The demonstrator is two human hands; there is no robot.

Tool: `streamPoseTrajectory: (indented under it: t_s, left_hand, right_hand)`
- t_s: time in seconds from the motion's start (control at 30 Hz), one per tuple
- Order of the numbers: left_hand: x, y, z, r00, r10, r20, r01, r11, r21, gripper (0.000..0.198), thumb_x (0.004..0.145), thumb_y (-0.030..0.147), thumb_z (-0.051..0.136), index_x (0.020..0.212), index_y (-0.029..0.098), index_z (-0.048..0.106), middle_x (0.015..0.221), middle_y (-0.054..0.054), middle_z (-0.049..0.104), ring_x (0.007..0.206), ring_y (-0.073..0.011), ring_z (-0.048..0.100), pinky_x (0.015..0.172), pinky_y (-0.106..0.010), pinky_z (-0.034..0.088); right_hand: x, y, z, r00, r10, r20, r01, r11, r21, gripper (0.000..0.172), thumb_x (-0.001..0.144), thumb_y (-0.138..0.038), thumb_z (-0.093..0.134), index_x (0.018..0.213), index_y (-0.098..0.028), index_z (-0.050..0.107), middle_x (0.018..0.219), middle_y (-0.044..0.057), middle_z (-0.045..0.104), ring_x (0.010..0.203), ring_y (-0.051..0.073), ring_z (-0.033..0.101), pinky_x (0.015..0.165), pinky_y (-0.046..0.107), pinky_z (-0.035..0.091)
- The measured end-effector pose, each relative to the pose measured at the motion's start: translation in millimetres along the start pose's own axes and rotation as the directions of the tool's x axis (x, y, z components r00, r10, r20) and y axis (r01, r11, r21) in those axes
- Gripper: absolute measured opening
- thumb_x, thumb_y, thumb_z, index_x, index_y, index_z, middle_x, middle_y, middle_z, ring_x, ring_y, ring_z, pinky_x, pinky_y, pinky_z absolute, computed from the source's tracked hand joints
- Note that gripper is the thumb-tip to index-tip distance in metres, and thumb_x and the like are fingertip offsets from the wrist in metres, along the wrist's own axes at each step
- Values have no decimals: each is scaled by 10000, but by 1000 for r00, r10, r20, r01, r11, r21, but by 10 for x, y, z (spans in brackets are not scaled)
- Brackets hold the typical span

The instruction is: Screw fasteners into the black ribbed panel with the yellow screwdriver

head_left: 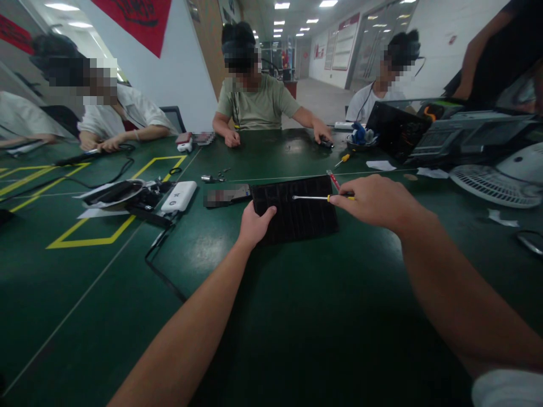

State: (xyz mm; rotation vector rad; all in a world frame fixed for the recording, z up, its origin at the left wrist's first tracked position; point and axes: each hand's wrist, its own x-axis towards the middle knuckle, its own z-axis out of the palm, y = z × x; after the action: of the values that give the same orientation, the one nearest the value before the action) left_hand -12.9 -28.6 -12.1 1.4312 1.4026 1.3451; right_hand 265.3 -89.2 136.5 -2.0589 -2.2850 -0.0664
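Note:
A flat black panel with a ribbed surface (297, 217) is tilted up a little over the green table (322, 328). My left hand (255, 225) grips its left edge, thumb on top. My right hand (373, 203) is closed on the handle of a screwdriver (311, 198) with a yellow end. The screwdriver's metal shaft points left across the panel, its tip near the panel's upper middle. Whether the tip touches the surface is too small to tell. Just left of the panel lies a dark flat device (227, 195), partly blurred out.
A white power bank (179, 196) and a bowl of parts (116, 195) lie at left. Small metal parts (214, 177) sit beyond the dark device. Another screwdriver (344, 159), an open computer case (449, 135) and a white fan (500, 178) are at right. Several people sit around the table.

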Motion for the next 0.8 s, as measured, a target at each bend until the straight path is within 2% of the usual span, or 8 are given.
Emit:
streamPoseTrajectory:
  t_s: [0.27,0.57,0.8]
  left_hand:
    - [-11,24,-7,1000,-2,11,2,1000,2,318,844,289,816,1133,194,723,1158,-121,808,1103,-312,771,1045,-534,605]
    - [12,-9,2,1000,6,1,-6,1000,1,313,829,283,821,1110,184,725,1122,-114,815,1056,-296,780,1034,-524,609]
    - [-1,7,-8,1000,-5,7,5,1000,-3,311,834,286,818,1115,188,726,1143,-120,811,1079,-304,776,1047,-536,604]
  right_hand:
    - [2,39,-10,996,-14,-84,13,1000,-10,476,972,-629,550,1070,-267,845,946,131,785,881,337,699,686,412,448]
    - [-14,22,-48,990,14,-143,-13,1000,11,408,938,-609,632,1053,-280,845,981,121,794,882,331,699,714,417,450]
    - [-3,20,-17,991,-11,-133,15,1000,24,394,943,-597,631,1055,-271,823,981,114,794,882,317,695,716,409,447]
